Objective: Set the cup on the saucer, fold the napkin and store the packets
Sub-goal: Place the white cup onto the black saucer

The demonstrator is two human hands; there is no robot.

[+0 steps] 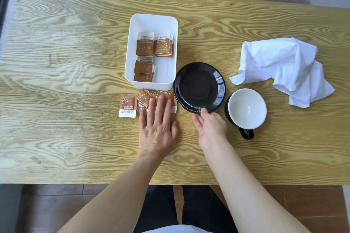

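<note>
My right hand pinches the near rim of the black saucer at frame center (cup waits just right of it), my left hand flat on loose packets, so next I'd lift the cup by its handle onto the saucer.

wooden table, pale grain, fills most of the frame | white bin at centre | loose packets just below the bin | black saucer right of the bin | cup lower right of the saucer | crumpled white napkin at right
</note>
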